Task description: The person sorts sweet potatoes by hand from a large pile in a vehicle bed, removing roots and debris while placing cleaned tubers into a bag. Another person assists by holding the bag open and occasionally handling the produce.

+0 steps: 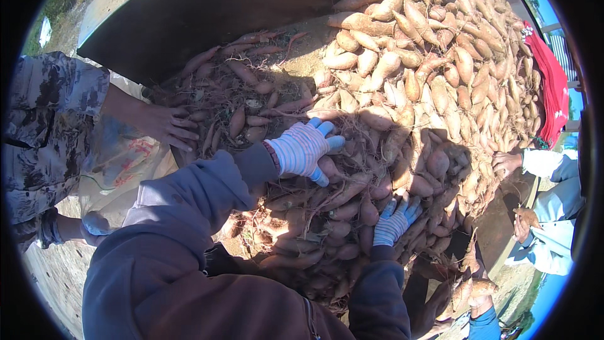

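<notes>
A big heap of tan, rooty sweet potatoes [415,82] filled the frame's centre and upper right. The gloved left hand [303,147] gripped one potato mid-frame, apparently to pull it free; the right hand [393,220], lower centre, lay spread open on the pile.

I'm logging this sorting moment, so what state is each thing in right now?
Left hand: gloved, palm down, gripping a sweet potato.
Right hand: gloved, fingers spread, pressed on the pile.
Sweet potato pile: heaped high, rooty, partly sunlit.
Bare hand: a co-worker's, reaching into the shaded tubers.
Red cloth: draped at the edge.
</notes>
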The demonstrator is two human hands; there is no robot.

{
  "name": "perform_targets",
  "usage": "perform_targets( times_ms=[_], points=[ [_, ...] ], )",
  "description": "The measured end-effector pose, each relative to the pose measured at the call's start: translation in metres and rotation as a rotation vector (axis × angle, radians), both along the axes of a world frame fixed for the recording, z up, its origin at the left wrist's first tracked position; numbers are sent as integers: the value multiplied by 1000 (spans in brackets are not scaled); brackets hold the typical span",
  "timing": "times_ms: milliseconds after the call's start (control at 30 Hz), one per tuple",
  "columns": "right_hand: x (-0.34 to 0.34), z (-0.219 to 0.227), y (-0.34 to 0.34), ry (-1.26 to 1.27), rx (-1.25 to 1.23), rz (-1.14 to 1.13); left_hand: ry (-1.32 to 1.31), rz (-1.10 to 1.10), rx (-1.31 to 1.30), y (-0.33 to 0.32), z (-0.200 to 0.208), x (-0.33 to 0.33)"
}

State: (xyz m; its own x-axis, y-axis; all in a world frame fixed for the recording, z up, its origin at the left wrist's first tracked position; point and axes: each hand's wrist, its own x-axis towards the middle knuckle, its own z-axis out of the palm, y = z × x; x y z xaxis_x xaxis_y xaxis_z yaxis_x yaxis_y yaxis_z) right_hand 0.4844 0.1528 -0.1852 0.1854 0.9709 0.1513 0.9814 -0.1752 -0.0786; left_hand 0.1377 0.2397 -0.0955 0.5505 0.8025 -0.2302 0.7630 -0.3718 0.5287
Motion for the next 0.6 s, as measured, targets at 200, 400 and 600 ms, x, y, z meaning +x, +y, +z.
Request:
perform_targets(
  times_ms=[200, 400, 600],
  points=[
    [-23, 35, 22, 340, 109, -25, -131, 378, -110, -98, -23, -41],
    [-136, 59, 158, 151, 112, 711, -816, 862, -467, -125, -23, -74],
    [-201, 6, 268, -468, -103, 891, -1575, 1225, -579, -140, -79, -111]
  ],
)
